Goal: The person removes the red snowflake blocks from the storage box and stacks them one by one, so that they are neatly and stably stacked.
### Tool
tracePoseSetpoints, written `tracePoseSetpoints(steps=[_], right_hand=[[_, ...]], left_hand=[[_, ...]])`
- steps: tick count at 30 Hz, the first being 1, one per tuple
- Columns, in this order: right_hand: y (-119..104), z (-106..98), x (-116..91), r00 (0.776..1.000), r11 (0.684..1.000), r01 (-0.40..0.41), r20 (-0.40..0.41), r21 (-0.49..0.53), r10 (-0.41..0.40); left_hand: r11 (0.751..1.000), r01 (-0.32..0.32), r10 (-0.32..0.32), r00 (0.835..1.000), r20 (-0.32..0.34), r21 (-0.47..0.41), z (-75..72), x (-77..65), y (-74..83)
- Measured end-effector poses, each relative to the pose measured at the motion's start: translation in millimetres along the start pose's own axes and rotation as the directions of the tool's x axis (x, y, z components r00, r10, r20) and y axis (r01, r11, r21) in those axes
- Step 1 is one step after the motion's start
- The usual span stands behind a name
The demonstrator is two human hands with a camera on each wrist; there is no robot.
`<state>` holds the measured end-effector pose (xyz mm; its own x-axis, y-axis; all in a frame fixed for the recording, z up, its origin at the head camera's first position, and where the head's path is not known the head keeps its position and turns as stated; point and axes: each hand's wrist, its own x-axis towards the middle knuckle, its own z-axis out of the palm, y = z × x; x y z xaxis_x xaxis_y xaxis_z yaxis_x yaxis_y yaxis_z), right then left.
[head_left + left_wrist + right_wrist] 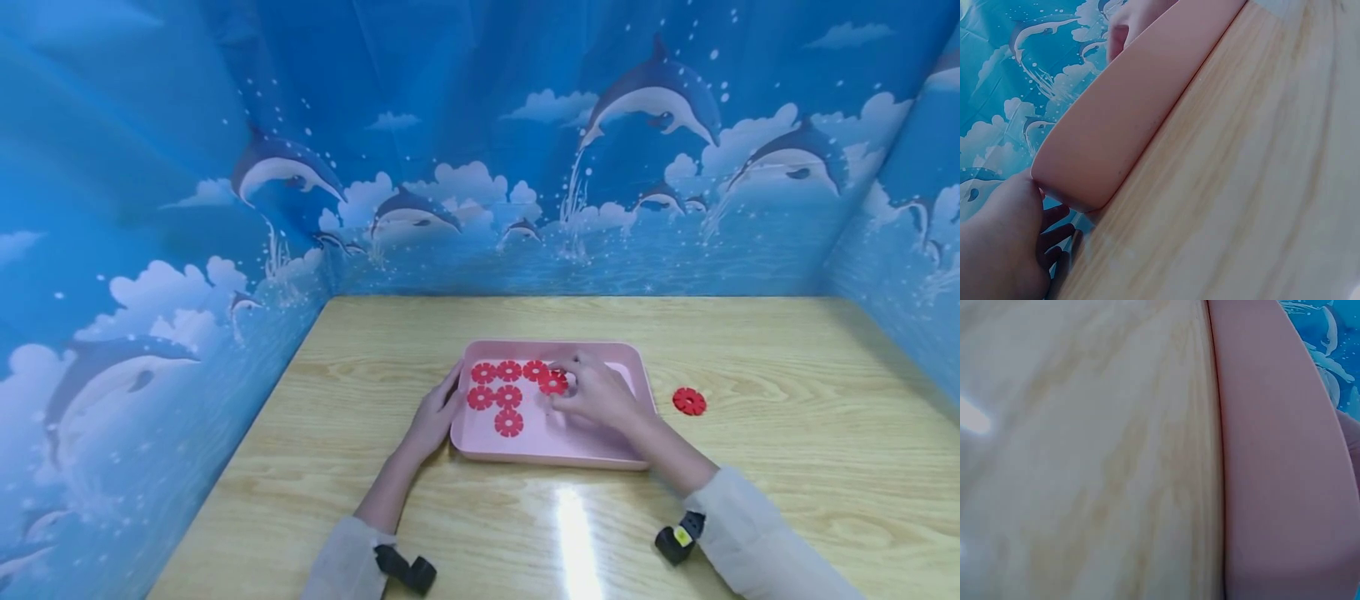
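A pink tray lies on the table with several red notched plastic discs in it. Six of them, including this flat disc, are spread over its left half. At its left wall, my left hand holds the side, fingers along the outside; the thumb's contact is partly hidden. My right hand reaches over the tray and pinches a red disc between thumb and fingers, just beside another disc in the back row. In the left wrist view, fingers of the left hand show beside the tray's corner.
One more red disc lies on the wooden table, right of the tray. A blue dolphin-print backdrop encloses the table's back and sides. The right wrist view shows mostly the tray's outer wall and the tabletop.
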<state>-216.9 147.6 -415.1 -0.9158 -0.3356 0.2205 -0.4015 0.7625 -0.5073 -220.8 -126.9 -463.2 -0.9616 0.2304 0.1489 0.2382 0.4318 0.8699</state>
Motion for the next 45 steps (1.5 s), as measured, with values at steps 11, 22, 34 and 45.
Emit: tracePoseSetpoints(steps=[11,22,34,45], right_hand=[[10.6,-22.8,-19.1,0.999,0.999,-0.029,-0.046,-0.04,0.027],[23.6,-49.6,-38.8,0.993,0.994,-0.052,-0.114,-0.094,0.041],[48.4,-80.8,-60.4,0.98,0.991,-0.074,-0.191,-0.107,0.053],[70.2,-100.4,-80.2,0.969,0.984,-0.157,-0.205,-0.087,0.137]], left_hand=[[1.0,0.001,0.0,1.0,0.004,-0.009,-0.4,-1.6,3.3],[1.0,-0.002,0.002,1.0,0.009,-0.006,0.1,-1.3,2.1],[1.0,-0.001,0.001,1.0,0.007,-0.012,-0.4,-1.9,3.6],[1.0,0.014,-0.014,1.0,0.004,0.0,0.7,-0.6,1.8]])
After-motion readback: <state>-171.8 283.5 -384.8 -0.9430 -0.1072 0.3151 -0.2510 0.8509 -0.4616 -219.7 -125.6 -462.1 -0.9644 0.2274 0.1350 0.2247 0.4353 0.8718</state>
